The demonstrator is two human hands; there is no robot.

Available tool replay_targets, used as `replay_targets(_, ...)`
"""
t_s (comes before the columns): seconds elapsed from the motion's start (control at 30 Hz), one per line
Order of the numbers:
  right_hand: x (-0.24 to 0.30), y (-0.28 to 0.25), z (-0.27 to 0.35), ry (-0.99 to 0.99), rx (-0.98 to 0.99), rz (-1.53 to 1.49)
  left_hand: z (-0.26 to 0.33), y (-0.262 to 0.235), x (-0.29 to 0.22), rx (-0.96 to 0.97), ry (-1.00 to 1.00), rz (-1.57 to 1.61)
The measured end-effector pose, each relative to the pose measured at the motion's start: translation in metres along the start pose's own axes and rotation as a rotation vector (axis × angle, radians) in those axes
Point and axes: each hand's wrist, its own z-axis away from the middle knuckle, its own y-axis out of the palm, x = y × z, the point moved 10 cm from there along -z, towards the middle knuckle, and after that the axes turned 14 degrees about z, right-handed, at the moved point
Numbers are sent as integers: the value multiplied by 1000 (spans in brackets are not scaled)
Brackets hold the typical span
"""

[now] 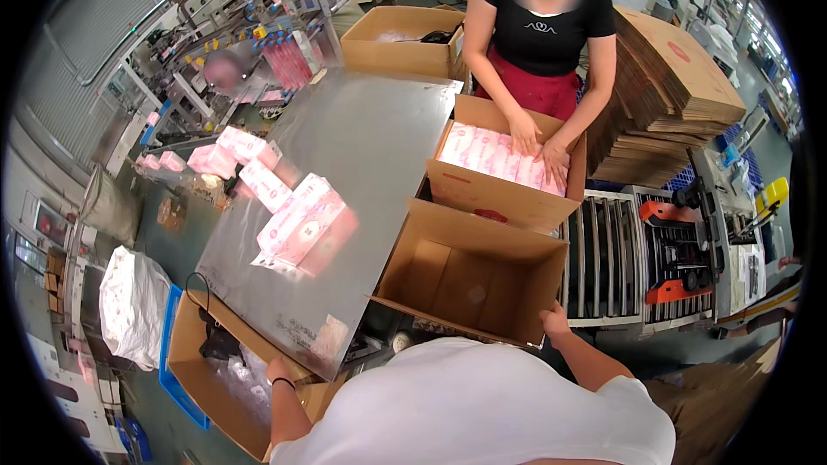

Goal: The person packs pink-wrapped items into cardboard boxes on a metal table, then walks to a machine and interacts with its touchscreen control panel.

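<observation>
My right hand [556, 321] grips the near right corner of an open cardboard box [413, 280], whose inside is bare. At the lower left, my left hand [277, 370] is beside the flap of another carton [200, 379] that has clear plastic film [245, 387] in it; its fingers are too small and partly hidden to read. Just beyond the bare box, a co-worker's two hands [538, 146] press on pink and white tissue packs [482, 153] packed in rows inside a second box [465, 185].
A metal table [345, 133] at my left carries a stack of pink packs [301, 220], with more packs [245, 145] coming from a machine. At right are a roller conveyor [599, 258], an orange and black machine [676, 250] and stacked flat cartons [672, 69]. A white sack [133, 306] stands left.
</observation>
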Motion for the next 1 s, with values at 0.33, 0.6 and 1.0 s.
replay_targets(0.33,0,-1,-2,55,-14,54,17,1,-7,-101,16,23)
replay_targets(0.6,10,4,1,58,0,109,-14,-10,2,-11,59,21)
replay_targets(1.0,17,3,5,24,-31,50,10,-8,-6,-88,4,11)
